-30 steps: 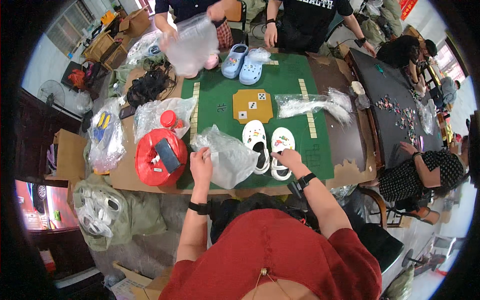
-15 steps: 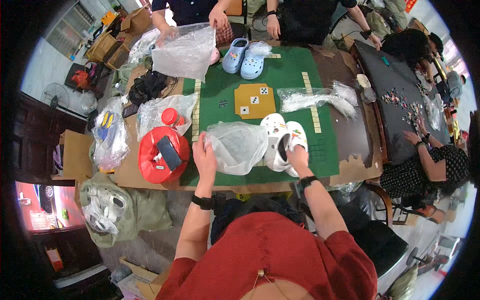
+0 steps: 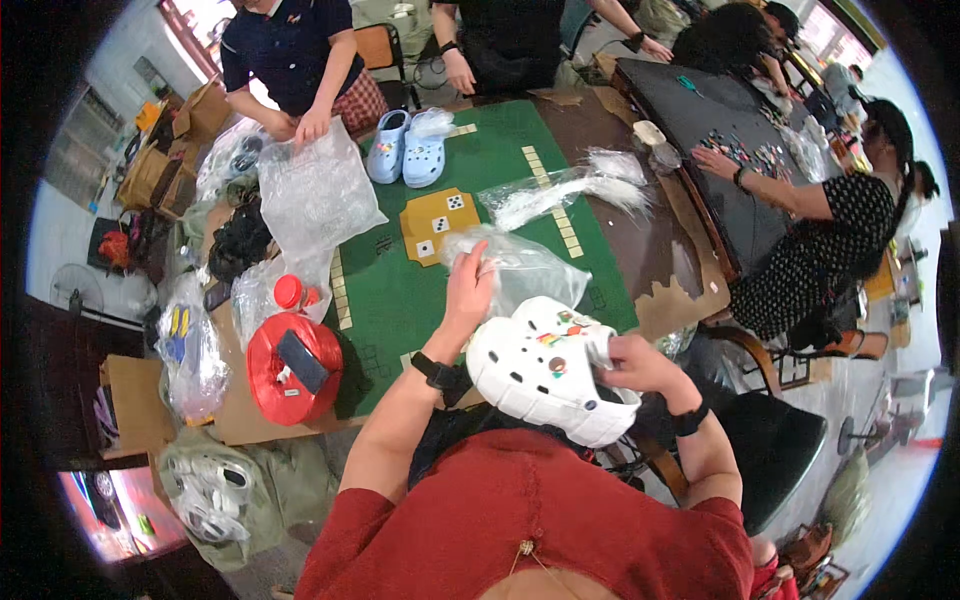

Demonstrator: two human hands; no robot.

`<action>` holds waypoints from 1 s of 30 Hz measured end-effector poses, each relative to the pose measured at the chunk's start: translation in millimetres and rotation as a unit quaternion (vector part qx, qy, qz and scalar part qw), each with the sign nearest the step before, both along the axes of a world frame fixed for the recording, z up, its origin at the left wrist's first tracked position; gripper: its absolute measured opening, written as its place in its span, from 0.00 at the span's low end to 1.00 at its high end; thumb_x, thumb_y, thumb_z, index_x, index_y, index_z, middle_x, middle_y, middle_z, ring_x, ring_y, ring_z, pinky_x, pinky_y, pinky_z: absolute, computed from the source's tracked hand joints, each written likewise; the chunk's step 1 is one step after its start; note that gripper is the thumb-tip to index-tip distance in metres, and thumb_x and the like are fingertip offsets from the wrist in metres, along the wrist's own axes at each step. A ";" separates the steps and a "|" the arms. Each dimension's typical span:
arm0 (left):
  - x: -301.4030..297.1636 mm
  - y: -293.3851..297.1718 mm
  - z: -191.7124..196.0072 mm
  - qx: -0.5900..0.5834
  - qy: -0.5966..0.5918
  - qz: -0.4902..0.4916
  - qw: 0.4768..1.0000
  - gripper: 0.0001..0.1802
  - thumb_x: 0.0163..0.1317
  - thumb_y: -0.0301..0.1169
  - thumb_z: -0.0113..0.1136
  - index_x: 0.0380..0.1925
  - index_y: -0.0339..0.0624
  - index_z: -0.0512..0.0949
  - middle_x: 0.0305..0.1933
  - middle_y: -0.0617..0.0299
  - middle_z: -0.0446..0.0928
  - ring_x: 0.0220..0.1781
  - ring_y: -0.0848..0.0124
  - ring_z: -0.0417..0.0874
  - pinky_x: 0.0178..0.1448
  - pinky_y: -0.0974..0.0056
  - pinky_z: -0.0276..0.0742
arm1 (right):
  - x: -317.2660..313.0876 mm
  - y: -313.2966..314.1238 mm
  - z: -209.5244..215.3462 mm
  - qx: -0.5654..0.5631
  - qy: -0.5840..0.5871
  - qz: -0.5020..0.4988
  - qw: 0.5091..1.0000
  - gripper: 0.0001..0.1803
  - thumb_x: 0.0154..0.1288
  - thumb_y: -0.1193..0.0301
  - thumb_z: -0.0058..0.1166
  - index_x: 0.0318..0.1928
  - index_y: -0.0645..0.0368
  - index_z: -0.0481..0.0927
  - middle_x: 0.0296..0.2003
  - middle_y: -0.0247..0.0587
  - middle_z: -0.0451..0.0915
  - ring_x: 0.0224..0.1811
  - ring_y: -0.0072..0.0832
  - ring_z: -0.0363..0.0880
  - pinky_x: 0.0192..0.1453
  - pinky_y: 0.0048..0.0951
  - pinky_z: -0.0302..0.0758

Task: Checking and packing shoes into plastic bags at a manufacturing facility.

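A pair of white clogs (image 3: 550, 375) with colourful charms hangs at the table's near edge, close to my chest. My right hand (image 3: 643, 368) is closed on their heel end, some of its fingers hidden by the shoes. Just beyond the clogs is a clear plastic bag (image 3: 540, 275), its mouth by my left hand (image 3: 470, 295). The fingers of my left hand are closed on the bag's film. Light blue clogs (image 3: 405, 150) stand at the far side of the green table mat (image 3: 385, 320).
Left of me are a red roll of plastic tape (image 3: 262, 385) with a dark phone (image 3: 303, 362) on it and a red-lidded jar (image 3: 290, 292). A person opposite handles a plastic bag (image 3: 315, 190). A packet of white strips (image 3: 560, 195) lies right. Co-workers sit by a black table (image 3: 690, 150).
My right hand has lifted the white clogs off the mat toward my body and turned them sideways. The bag in my left hand has swung to the far side of them. My view has shifted.
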State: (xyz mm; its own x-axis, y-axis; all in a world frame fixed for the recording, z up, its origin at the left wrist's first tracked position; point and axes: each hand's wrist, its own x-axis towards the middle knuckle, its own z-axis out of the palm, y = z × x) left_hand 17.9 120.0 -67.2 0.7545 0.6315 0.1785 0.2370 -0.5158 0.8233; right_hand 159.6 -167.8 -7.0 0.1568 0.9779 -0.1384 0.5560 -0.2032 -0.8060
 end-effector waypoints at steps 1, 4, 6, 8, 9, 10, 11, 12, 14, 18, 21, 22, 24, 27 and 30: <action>2.1 3.5 -3.8 -0.033 0.054 -0.055 0.996 0.24 0.61 0.33 0.53 0.58 0.42 0.69 0.38 0.48 0.71 0.41 0.54 0.73 0.46 0.57 0.70 | -2.7 5.7 -12.7 0.005 -0.018 0.010 1.000 0.15 0.50 0.64 0.60 0.28 0.65 0.74 0.22 0.50 0.71 0.24 0.44 0.72 0.29 0.39 0.67; -10.6 8.0 -30.9 -0.156 0.057 -0.154 0.974 0.28 0.57 0.36 0.60 0.59 0.45 0.69 0.39 0.53 0.73 0.42 0.61 0.74 0.46 0.61 0.70 | -2.0 20.5 -61.1 0.005 -0.039 0.010 0.999 0.16 0.50 0.63 0.60 0.26 0.65 0.73 0.22 0.50 0.71 0.26 0.46 0.73 0.29 0.40 0.67; -19.5 11.2 -42.0 -0.189 0.097 -0.162 0.964 0.30 0.56 0.36 0.62 0.60 0.46 0.68 0.38 0.56 0.73 0.41 0.66 0.74 0.46 0.62 0.70 | -1.7 29.2 -78.5 0.028 -0.044 -0.005 0.999 0.17 0.50 0.62 0.60 0.25 0.65 0.73 0.23 0.50 0.72 0.27 0.46 0.73 0.30 0.40 0.67; -31.3 14.4 -54.2 -0.263 0.121 -0.153 0.945 0.26 0.58 0.32 0.63 0.57 0.46 0.69 0.37 0.63 0.74 0.40 0.76 0.74 0.44 0.66 0.71 | -6.5 35.5 -94.1 0.033 -0.044 -0.015 0.998 0.18 0.49 0.61 0.60 0.24 0.65 0.72 0.23 0.50 0.72 0.27 0.46 0.73 0.30 0.41 0.68; -35.9 14.8 -60.8 -0.264 0.123 -0.153 0.944 0.26 0.58 0.32 0.63 0.57 0.46 0.69 0.37 0.63 0.74 0.40 0.76 0.74 0.44 0.66 0.71 | -7.6 37.5 -102.0 0.038 -0.046 -0.025 0.998 0.18 0.49 0.61 0.61 0.24 0.64 0.72 0.23 0.50 0.72 0.27 0.46 0.73 0.31 0.41 0.68; -44.4 17.7 -71.3 -0.301 0.094 -0.116 0.942 0.23 0.58 0.31 0.62 0.54 0.45 0.70 0.36 0.64 0.74 0.39 0.76 0.74 0.43 0.66 0.71 | -8.3 42.3 -111.7 0.021 -0.053 -0.017 0.998 0.19 0.49 0.60 0.60 0.23 0.64 0.72 0.24 0.50 0.72 0.28 0.47 0.73 0.32 0.42 0.68; -50.7 20.2 -84.6 -0.338 0.063 -0.079 0.936 0.20 0.59 0.29 0.61 0.51 0.43 0.70 0.36 0.64 0.74 0.38 0.77 0.74 0.42 0.66 0.71 | -10.0 45.7 -121.8 0.020 -0.051 -0.013 0.998 0.19 0.49 0.60 0.60 0.23 0.64 0.72 0.24 0.50 0.72 0.28 0.47 0.73 0.32 0.42 0.68; -61.9 25.7 -106.4 -0.319 0.038 -0.050 0.946 0.15 0.57 0.27 0.61 0.44 0.40 0.71 0.35 0.62 0.75 0.35 0.74 0.75 0.40 0.65 0.72 | -15.5 52.2 -130.0 0.008 -0.052 -0.026 0.998 0.19 0.49 0.60 0.60 0.23 0.64 0.72 0.24 0.50 0.72 0.28 0.47 0.73 0.32 0.42 0.68; -66.5 19.6 -107.3 -0.219 0.059 -0.023 0.974 0.15 0.55 0.26 0.61 0.42 0.39 0.71 0.36 0.59 0.75 0.35 0.71 0.76 0.40 0.65 0.72 | -17.8 55.9 -132.2 -0.044 -0.061 -0.052 0.996 0.19 0.50 0.60 0.60 0.24 0.64 0.72 0.24 0.51 0.72 0.29 0.48 0.73 0.32 0.42 0.68; -68.9 4.9 -99.9 -0.012 0.036 0.052 0.998 0.09 0.56 0.23 0.59 0.37 0.37 0.73 0.36 0.55 0.76 0.35 0.63 0.77 0.41 0.62 0.74 | -26.3 55.9 -140.0 -0.044 -0.063 -0.097 0.992 0.19 0.50 0.60 0.60 0.24 0.65 0.71 0.25 0.51 0.73 0.29 0.48 0.74 0.33 0.42 0.68; -73.6 2.1 -97.9 0.079 0.007 0.080 0.994 0.07 0.58 0.23 0.57 0.37 0.37 0.73 0.35 0.55 0.75 0.35 0.59 0.76 0.40 0.60 0.74 | -35.1 58.7 -132.1 -0.068 -0.052 -0.138 0.987 0.19 0.49 0.60 0.60 0.24 0.65 0.72 0.25 0.51 0.73 0.30 0.49 0.74 0.33 0.42 0.68; -74.7 -0.3 -99.0 0.095 -0.002 0.095 0.991 0.08 0.58 0.24 0.58 0.37 0.36 0.73 0.35 0.55 0.75 0.34 0.59 0.76 0.40 0.60 0.74 | -38.3 57.8 -133.1 -0.039 -0.059 -0.162 0.984 0.18 0.49 0.61 0.60 0.24 0.65 0.72 0.25 0.51 0.73 0.29 0.49 0.74 0.32 0.42 0.68; -73.6 -3.7 -101.7 0.110 -0.014 0.109 0.988 0.08 0.58 0.24 0.58 0.38 0.36 0.73 0.35 0.54 0.75 0.34 0.59 0.76 0.40 0.60 0.74 | -40.6 52.6 -144.0 -0.013 -0.083 -0.197 0.977 0.17 0.49 0.61 0.61 0.25 0.64 0.74 0.24 0.50 0.73 0.27 0.48 0.74 0.30 0.42 0.68; -79.1 -2.9 -121.2 0.069 -0.029 0.165 0.983 0.08 0.59 0.25 0.57 0.39 0.37 0.73 0.34 0.59 0.76 0.32 0.67 0.76 0.39 0.65 0.72 | -45.0 57.0 -131.5 -0.013 -0.079 -0.181 0.980 0.17 0.49 0.61 0.62 0.25 0.65 0.75 0.23 0.49 0.73 0.26 0.48 0.74 0.28 0.41 0.67; -73.9 0.0 -127.3 -0.405 -0.103 0.154 0.895 0.06 0.62 0.26 0.58 0.38 0.37 0.75 0.35 0.67 0.77 0.36 0.80 0.75 0.43 0.74 0.72 | -32.4 51.2 -134.5 -0.010 -0.043 -0.179 0.983 0.17 0.48 0.64 0.63 0.24 0.66 0.74 0.20 0.46 0.70 0.21 0.39 0.71 0.25 0.35 0.65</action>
